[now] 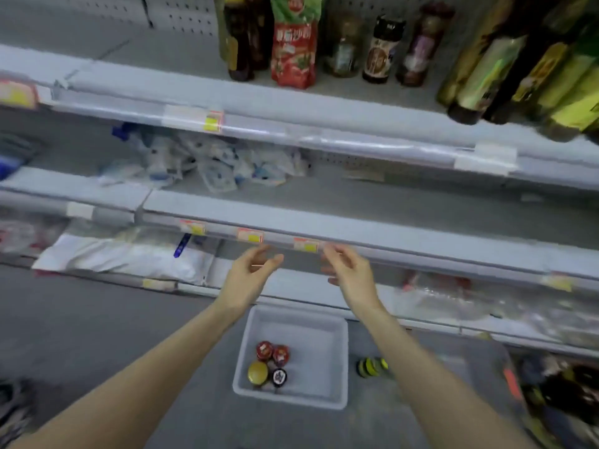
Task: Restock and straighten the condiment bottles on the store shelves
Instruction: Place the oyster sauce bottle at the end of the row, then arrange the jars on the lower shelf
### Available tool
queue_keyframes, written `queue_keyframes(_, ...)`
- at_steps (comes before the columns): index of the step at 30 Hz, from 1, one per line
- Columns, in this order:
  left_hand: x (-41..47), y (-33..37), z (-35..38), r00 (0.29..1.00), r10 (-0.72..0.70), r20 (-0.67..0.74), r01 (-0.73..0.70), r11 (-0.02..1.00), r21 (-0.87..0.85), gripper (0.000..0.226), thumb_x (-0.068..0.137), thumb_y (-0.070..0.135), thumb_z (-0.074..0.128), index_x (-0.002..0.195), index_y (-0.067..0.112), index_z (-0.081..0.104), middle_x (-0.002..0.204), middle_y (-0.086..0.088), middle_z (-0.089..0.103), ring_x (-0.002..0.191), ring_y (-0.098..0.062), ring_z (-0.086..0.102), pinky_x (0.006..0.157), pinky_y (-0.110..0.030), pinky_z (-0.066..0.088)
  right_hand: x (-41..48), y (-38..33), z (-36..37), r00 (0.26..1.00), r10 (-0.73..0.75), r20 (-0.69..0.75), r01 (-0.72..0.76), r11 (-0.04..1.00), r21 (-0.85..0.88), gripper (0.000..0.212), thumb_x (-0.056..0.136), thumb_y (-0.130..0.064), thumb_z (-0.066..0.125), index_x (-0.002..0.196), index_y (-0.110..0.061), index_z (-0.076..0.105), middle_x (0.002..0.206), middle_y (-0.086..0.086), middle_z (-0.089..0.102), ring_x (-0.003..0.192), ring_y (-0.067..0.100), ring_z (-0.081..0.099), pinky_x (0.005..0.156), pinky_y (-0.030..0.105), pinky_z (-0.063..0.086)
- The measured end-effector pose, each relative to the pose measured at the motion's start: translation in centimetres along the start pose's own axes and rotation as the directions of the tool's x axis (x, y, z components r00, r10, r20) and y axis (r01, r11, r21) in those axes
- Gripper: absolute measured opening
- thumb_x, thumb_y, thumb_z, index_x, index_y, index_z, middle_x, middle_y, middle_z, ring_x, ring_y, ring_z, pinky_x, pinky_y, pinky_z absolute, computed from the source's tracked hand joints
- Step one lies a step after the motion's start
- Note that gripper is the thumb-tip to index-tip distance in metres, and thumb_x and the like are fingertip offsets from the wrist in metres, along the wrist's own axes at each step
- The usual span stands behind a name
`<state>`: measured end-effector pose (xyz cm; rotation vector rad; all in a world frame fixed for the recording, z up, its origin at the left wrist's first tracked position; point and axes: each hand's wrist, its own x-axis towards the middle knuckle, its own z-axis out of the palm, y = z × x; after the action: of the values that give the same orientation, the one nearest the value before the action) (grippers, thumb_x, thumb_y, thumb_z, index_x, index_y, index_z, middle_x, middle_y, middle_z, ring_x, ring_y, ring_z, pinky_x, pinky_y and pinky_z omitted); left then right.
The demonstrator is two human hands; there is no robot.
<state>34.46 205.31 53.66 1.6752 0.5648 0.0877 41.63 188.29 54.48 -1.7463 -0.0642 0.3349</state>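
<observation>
In the head view both hands are raised in front of the middle shelf edge point(356, 234), and both are empty: the left hand point(249, 273) is half open with curled fingers, the right hand point(348, 270) is loosely open, and neither touches anything. The task seems to be partly done. Several condiment bottles point(382, 50) already stand upright on the top shelf, next to a red soft pouch point(293, 43), while the tall green glass bottles point(518, 69) at the right look tilted, perhaps only because of the wide lens. On the floor below the hands, a grey plastic bin point(327, 351), rectangular with smooth walls, holds four bottles more; only their round caps point(269, 362) are visible, two red, one yellow, one dark. I judge these must yet go on a shelf. The shelves are pale metal with clear price strips.
</observation>
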Motion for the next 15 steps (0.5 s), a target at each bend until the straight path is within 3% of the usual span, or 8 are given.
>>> queue_keyframes(3, 1.0, -6.7, -0.6, 0.993, -0.113, 0.015, 0.113, 0.994, 0.003, 0.039, 0.09, 0.034, 0.066, 0.124, 0.019, 0.056, 0.098, 0.001, 0.062, 0.092, -0.011, 0.059, 0.073, -0.022, 0.043, 0.3, 6.2, 2.2, 0.993, 0.115, 0.039, -0.114, 0.993, -0.02, 0.005, 0.095, -0.026, 0.059, 0.094, -0.024, 0.064, 0.089, 0.0, 0.068, 0.074, 0.011, 0.064, 0.067, 0.025, 0.046)
queue_keyframes(8, 2.7, -17.4, -0.7, 0.966, -0.257, 0.028, 0.256, 0.966, 0.042, 0.035, 0.094, 0.022, 0.059, 0.128, 0.014, 0.056, 0.095, 0.001, 0.062, 0.088, -0.01, 0.059, 0.084, -0.027, 0.043, 0.6, 16.9, 6.0, 0.964, 0.26, 0.047, -0.258, 0.965, -0.045, 0.009, 0.094, -0.029, 0.059, 0.099, -0.023, 0.064, 0.092, -0.001, 0.068, 0.081, 0.016, 0.064, 0.067, 0.018, 0.047)
queue_keyframes(13, 4.9, -28.1, 0.0, 0.917, -0.395, 0.053, 0.393, 0.919, 0.036, 0.051, 0.08, 0.045, 0.067, 0.123, 0.019, 0.056, 0.106, -0.004, 0.064, 0.097, -0.016, 0.061, 0.082, -0.029, 0.047, 1.8, 28.4, 9.4, 0.922, 0.385, 0.03, -0.381, 0.92, -0.091, 0.014, 0.092, -0.035, 0.062, 0.102, -0.026, 0.064, 0.104, 0.002, 0.07, 0.096, 0.021, 0.066, 0.087, 0.033, 0.051)
queue_keyframes(15, 5.8, -32.0, 0.3, 0.902, -0.428, 0.053, 0.426, 0.903, 0.05, 0.053, 0.081, 0.045, 0.068, 0.126, 0.017, 0.057, 0.108, -0.005, 0.066, 0.096, -0.016, 0.063, 0.083, -0.03, 0.048, 2.1, 32.3, 10.4, 0.909, 0.416, 0.021, -0.412, 0.905, -0.107, 0.017, 0.092, -0.035, 0.062, 0.105, -0.024, 0.064, 0.105, 0.003, 0.07, 0.098, 0.021, 0.066, 0.091, 0.036, 0.051)
